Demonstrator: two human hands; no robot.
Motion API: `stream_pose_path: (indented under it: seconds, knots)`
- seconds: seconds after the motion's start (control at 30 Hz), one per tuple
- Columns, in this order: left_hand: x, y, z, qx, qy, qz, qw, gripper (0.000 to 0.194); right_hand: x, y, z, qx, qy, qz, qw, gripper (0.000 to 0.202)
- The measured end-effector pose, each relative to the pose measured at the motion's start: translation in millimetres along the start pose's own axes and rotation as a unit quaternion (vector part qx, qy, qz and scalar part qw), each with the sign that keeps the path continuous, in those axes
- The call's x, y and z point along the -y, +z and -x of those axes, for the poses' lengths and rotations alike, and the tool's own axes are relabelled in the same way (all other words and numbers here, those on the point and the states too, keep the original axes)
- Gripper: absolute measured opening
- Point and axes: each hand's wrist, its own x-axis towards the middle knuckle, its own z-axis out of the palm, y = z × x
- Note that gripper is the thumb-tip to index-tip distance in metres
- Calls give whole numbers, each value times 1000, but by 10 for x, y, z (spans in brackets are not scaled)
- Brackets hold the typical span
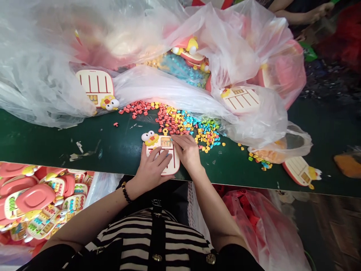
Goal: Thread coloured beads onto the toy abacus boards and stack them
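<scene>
1. Squarely between both hands, a toy (175,162) is lying on the table (118,139).
2. The left hand (152,167) is spreading open across it.
3. The right hand (186,150) is bunching fingers at its upper corner, grip unclear.
4. Pieces (176,120) are lying beyond both.

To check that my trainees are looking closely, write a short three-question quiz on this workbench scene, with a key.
1. Which wrist wears the beaded bracelet?
A) right
B) left
C) both

2. True or false: the left hand rests on the cream toy board.

3. Fill the blank: the small loose pieces in front of the hands lie on a table coloured dark ____.

Key: 1 B; 2 true; 3 green.
</scene>
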Motion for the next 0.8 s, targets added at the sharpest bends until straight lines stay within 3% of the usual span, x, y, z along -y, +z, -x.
stream_pose_path:
  seconds: [0.2, 0.43, 0.5, 0.6, 0.7, 0.8]
  knots:
    - [3, 10, 3, -17, 13, 2, 1000, 54, 147, 39, 115, 12, 35, 119, 992, 29]
    - [43, 2, 23, -28, 22, 40, 999, 38, 424, 127, 510, 6, 47, 31, 998, 40]
    - [58, 0, 37, -24, 18, 42, 999, 43, 399, 85, 499, 27, 30, -14, 999, 45]
    - [47, -18, 30, -10, -1, 25, 1000, 62, 170, -55, 233, 18, 34, -64, 997, 42]
    - [-17, -62, -27, 36, -20, -3, 999, 77, -168, -146, -201, -33, 85, -28, 995, 29]
    - [-83, -95, -84, 62, -44, -14, 997, 79, -404, -98, -552, 21, 106, 35, 993, 20]
